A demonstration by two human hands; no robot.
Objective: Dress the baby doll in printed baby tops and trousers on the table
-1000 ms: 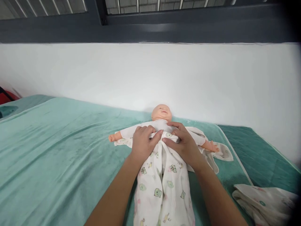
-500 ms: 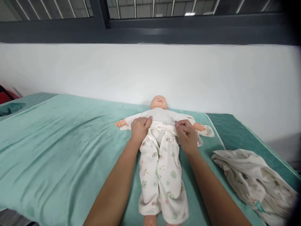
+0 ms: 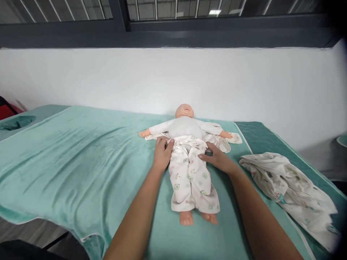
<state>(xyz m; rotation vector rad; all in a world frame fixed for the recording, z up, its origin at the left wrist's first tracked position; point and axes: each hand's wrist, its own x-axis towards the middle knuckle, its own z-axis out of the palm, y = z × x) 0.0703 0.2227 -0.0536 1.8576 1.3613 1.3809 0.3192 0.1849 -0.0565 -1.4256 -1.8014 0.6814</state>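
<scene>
A baby doll (image 3: 184,111) lies on its back with its arms spread, in a white long-sleeved top (image 3: 187,127). White trousers (image 3: 189,173) with small green and pink prints cover its legs up to the waist, leaving both feet bare. My left hand (image 3: 162,154) rests against the waistband's left side, thumb apart from the bent fingers. On the other side, my right hand (image 3: 218,158) touches the trousers near the hip, its thumb and fingers spread. A printed cloth (image 3: 226,144) lies partly beneath the doll's arms.
The doll lies on a bed covered with a green sheet (image 3: 81,151). A crumpled printed white cloth (image 3: 287,184) lies to the right. Behind the bed rises a white wall (image 3: 135,79), with a dark window frame (image 3: 217,34) above. Something red (image 3: 7,111) shows at the far left.
Both hands have loosened from their pinch on the waistband and moved down beside the hips. The view has shifted, bringing the doll's feet fully into sight.
</scene>
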